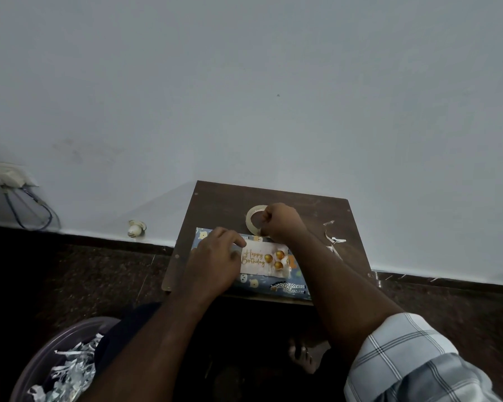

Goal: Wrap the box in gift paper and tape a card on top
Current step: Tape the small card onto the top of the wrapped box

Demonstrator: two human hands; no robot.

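Bare forearms here, a pale grey-and-white checked sleeve (413,358) rolled up on the right arm, bare foot (304,355) below.

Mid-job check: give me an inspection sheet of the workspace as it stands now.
Surface: small dark wooden table, scuffed.
Job's things: blue animal-print wrapped box; white "Happy Birthday" card on top; pale tape roll behind it.
Clutter: white paper scraps on the table's right side.
Grips: left hand rests on the card's left edge; right hand curled at the tape roll.
Cables: blue wires from wall socket.
Surroundings: purple tub of shredded paper.
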